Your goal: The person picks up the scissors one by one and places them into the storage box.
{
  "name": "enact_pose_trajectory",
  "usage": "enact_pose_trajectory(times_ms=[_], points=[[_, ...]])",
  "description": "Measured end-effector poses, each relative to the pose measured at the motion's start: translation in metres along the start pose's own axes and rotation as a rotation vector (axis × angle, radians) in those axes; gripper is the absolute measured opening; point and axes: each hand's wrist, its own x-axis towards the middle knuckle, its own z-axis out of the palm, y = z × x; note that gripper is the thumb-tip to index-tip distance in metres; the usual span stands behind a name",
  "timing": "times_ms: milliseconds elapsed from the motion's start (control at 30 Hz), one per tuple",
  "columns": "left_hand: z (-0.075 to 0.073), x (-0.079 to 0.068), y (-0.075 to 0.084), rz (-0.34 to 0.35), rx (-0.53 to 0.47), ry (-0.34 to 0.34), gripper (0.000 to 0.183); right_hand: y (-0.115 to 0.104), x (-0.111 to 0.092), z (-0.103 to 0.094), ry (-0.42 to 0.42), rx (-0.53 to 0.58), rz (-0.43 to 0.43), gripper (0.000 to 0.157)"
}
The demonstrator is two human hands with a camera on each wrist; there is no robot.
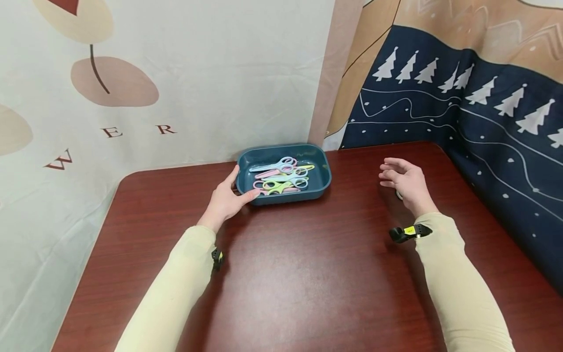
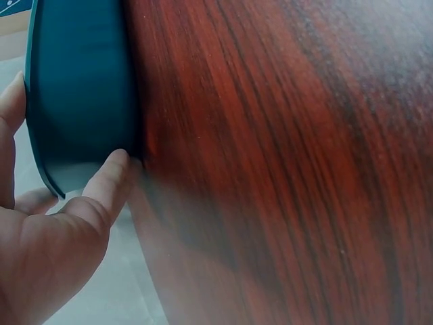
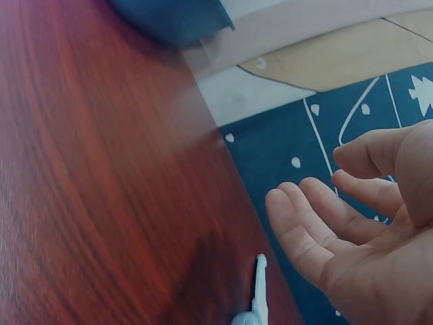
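Observation:
A dark teal plastic tray (image 1: 281, 199) sits at the back edge of the table. Several children's scissors (image 1: 281, 178) in pale blue, pink and green lie heaped inside it. My left hand (image 1: 225, 203) holds the tray's left end, thumb at the front rim and a finger along the left side. From the left wrist, a fingertip (image 2: 118, 162) presses low on the tray wall. Off to the right, my right hand (image 1: 406, 185) hovers over the table with its fingers loosely bent and nothing in them. Beneath it lies a slim pale object (image 3: 261, 288), mostly hidden by the hand in the head view.
The reddish-brown wooden table (image 1: 290, 274) has rounded back corners. A pale printed cloth (image 1: 211, 73) hangs directly behind it. Navy fabric with white trees (image 1: 492, 146) runs along the right side. Both wrists wear black straps (image 1: 409, 232).

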Motion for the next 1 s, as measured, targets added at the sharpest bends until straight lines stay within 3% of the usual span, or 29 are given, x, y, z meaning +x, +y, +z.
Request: enact_pose_trajectory(times_ms=[733, 1000], points=[[0.0, 0.0, 0.002, -0.008, 0.021, -0.007, 0.104, 0.03, -0.008, -0.029, 0.205, -0.163, 0.08, 0.046], [-0.001, 0.0, 0.002, -0.01, 0.041, -0.004, 0.104, 0.037, -0.009, -0.034, 0.257, -0.281, 0.097, 0.047]])
